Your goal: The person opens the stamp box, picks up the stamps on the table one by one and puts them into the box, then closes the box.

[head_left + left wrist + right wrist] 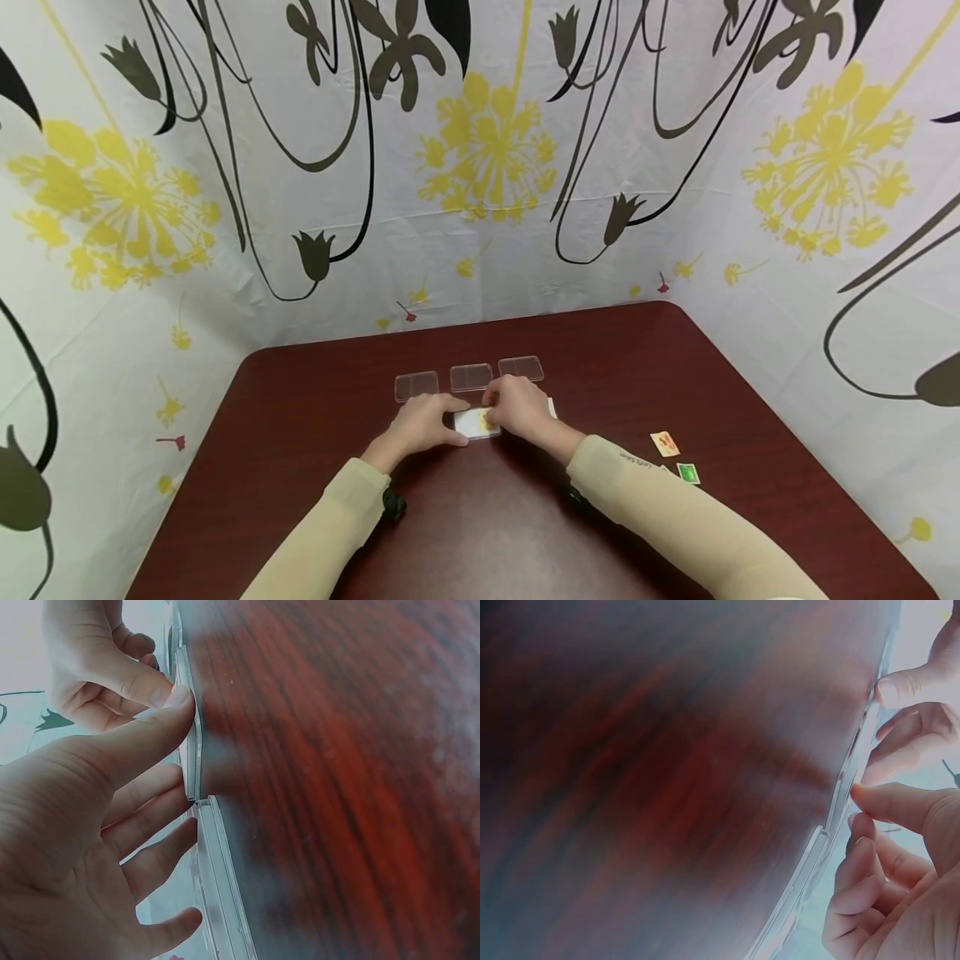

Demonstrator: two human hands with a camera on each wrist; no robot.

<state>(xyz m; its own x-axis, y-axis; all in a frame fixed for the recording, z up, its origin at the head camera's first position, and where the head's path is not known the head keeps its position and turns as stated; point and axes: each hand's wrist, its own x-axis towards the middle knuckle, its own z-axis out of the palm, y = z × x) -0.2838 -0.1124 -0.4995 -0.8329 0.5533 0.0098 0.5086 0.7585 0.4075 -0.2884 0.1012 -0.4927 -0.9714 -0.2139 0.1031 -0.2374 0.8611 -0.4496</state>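
Observation:
A flat clear-rimmed case with a white face [467, 424] lies on the table between the two hands. My left hand [422, 423] holds it at the left, thumb on the near edge and fingers toward the far edge. From the right, my right hand [521, 407] has its thumb and curled fingers at a small yellow-orange picture card [486, 418] over the case's right half. Its fingers partly cover that card. In the left wrist view the case [193, 742] appears edge-on, with another case [217, 877] beside it.
Behind the hands stand three clear plastic cases [416, 385] in a row. A white edge [552, 407] peeks out right of the right hand. Farther right lie an orange picture card [665, 443] and a green one [687, 473], with another partly hidden by the sleeve. Patterned cloth [480, 267] surrounds the table.

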